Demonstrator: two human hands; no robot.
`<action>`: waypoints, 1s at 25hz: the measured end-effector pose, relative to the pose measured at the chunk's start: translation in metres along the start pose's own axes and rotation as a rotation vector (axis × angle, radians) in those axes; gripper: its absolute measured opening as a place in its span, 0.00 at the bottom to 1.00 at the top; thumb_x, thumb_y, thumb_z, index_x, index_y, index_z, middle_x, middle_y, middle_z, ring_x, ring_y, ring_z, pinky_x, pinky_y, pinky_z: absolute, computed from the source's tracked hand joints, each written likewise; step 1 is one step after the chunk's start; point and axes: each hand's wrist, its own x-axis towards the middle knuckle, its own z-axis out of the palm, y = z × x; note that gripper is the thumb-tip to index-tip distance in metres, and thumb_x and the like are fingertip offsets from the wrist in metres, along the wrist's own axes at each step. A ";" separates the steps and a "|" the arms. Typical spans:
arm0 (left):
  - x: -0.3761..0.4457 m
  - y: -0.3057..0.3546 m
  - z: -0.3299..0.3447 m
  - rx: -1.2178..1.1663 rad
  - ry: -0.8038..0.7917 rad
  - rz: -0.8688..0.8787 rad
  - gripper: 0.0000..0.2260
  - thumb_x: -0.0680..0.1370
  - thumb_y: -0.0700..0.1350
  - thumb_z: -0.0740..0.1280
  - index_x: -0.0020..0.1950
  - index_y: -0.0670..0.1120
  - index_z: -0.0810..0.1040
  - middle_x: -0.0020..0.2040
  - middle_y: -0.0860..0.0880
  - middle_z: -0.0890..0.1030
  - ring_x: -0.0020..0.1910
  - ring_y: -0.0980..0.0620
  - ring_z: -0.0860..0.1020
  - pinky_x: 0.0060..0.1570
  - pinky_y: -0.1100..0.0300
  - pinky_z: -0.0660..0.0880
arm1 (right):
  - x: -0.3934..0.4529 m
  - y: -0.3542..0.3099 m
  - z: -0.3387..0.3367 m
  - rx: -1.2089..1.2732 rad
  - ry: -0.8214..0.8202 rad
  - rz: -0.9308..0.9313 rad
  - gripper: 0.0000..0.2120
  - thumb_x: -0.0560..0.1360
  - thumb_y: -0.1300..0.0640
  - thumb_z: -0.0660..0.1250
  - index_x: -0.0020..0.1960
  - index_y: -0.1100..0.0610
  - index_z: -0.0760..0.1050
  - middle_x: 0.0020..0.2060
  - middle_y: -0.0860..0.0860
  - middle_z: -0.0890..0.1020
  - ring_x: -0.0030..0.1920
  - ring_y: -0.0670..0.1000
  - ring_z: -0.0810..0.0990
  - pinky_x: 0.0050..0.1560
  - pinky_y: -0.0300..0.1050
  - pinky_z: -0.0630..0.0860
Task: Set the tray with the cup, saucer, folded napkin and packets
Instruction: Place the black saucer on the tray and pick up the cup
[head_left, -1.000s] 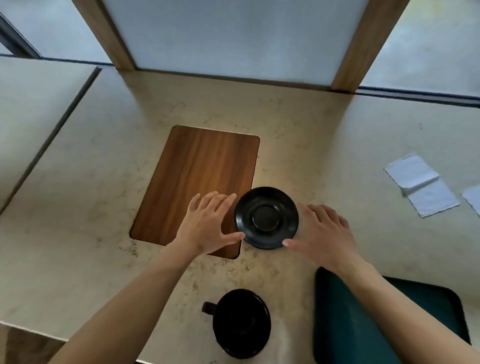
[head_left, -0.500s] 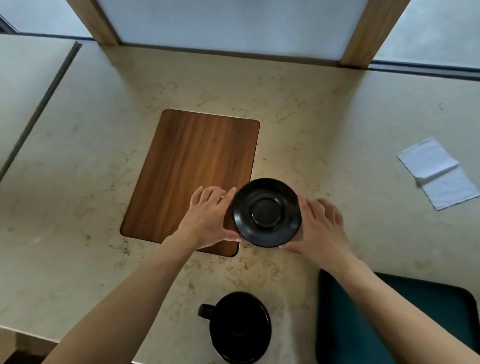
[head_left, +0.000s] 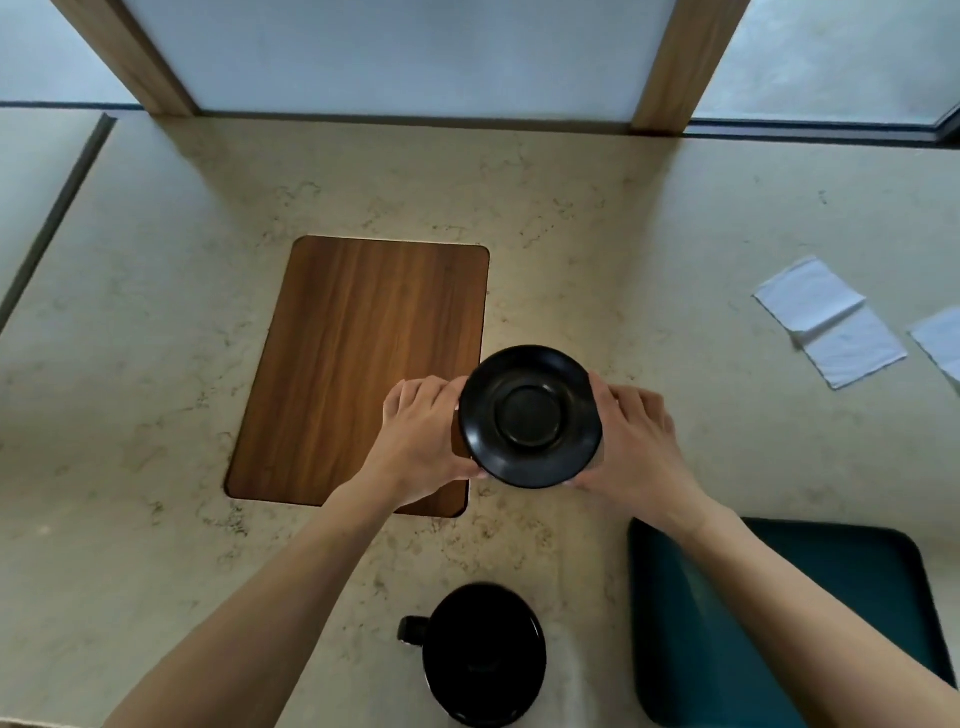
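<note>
Both hands on the black saucer (head_left: 530, 415): left hand (head_left: 421, 441) grips its left rim, right hand (head_left: 636, 441) its right rim, fingers curled under the edge and thumbs at the near side. Saucer sits face up, roughly level, round centre well visible. It overlaps the near right corner of the wooden board (head_left: 358, 364) in view; can't tell from this angle whether it's lifted clear or touching the surface below. Board lies flat on the beige stone desk (head_left: 623, 234), long side running away from the camera. Black cup (head_left: 483, 654) stands upright on the desk near the front edge, below the saucer in frame and apart from it, handle pointing left. Dark green tray (head_left: 857, 597) at the near right, partly cut off by the frame edge and partly covered by the right forearm. White napkin (head_left: 828, 319) lies on the desk at far right, partly unfolded with one flap over the other, well apart from tray and saucer. A second white piece (head_left: 940, 340) just beside it at the frame edge, mostly cut off, can't tell what it is. Frosted panels with wood posts along the back of the desk.
</note>
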 end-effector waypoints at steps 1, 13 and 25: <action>-0.001 0.006 -0.003 -0.008 0.013 0.016 0.44 0.62 0.65 0.74 0.72 0.55 0.59 0.63 0.53 0.70 0.65 0.52 0.61 0.70 0.51 0.54 | -0.005 -0.001 -0.008 0.009 0.020 0.015 0.53 0.57 0.31 0.69 0.75 0.40 0.48 0.64 0.48 0.68 0.63 0.53 0.58 0.64 0.55 0.63; -0.047 0.143 -0.006 -0.007 0.047 0.054 0.44 0.57 0.64 0.72 0.69 0.52 0.62 0.62 0.51 0.68 0.63 0.48 0.65 0.65 0.52 0.62 | -0.115 0.054 -0.089 -0.092 0.091 -0.012 0.58 0.56 0.42 0.79 0.78 0.53 0.52 0.66 0.54 0.70 0.65 0.57 0.62 0.66 0.51 0.62; -0.108 0.210 0.061 0.024 -0.107 -0.105 0.44 0.59 0.61 0.74 0.70 0.52 0.61 0.61 0.50 0.66 0.61 0.47 0.64 0.61 0.51 0.65 | -0.186 0.123 -0.074 -0.160 -0.032 -0.082 0.61 0.56 0.36 0.76 0.78 0.53 0.48 0.69 0.52 0.68 0.67 0.57 0.61 0.68 0.52 0.60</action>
